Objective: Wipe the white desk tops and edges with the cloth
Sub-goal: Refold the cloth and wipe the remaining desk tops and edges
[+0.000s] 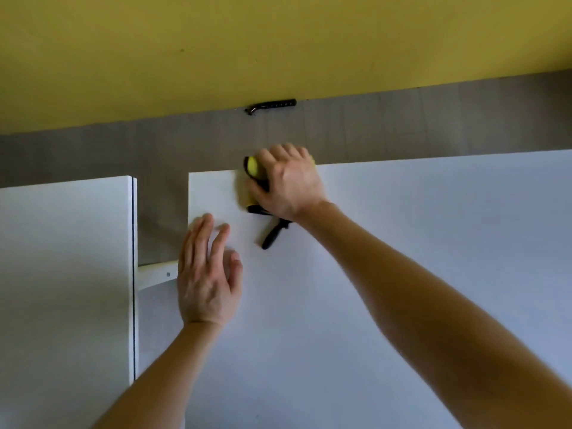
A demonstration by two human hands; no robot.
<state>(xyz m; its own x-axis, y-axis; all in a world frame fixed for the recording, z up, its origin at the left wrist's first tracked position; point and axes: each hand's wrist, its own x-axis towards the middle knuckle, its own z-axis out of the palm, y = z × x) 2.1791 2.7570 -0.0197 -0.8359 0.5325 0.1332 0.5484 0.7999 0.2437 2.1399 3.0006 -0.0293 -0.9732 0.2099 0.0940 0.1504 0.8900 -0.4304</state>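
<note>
Gripping the cloth (254,168) at the tabletop (402,243) far edge, right hand (291,185) curled its fingers (286,153) round it; left hand (207,277) lay flat, fingers (201,233) loosely spread.

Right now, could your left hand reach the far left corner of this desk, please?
Probably yes: the left hand lies flat near that corner, with only bare desk top between them.

The right desk (433,258) has wide open surface in the right and lower part of the frame. Near the centre, three things stand in the way: the right hand (288,181) holding the cloth (255,168) at the far edge, a black handle (274,235) just below its wrist, and the left hand (205,274) lying flat by the left edge. Between this desk and the left desk (62,274) is a narrow gap (161,212), crossed by a white bar (158,275).
</note>
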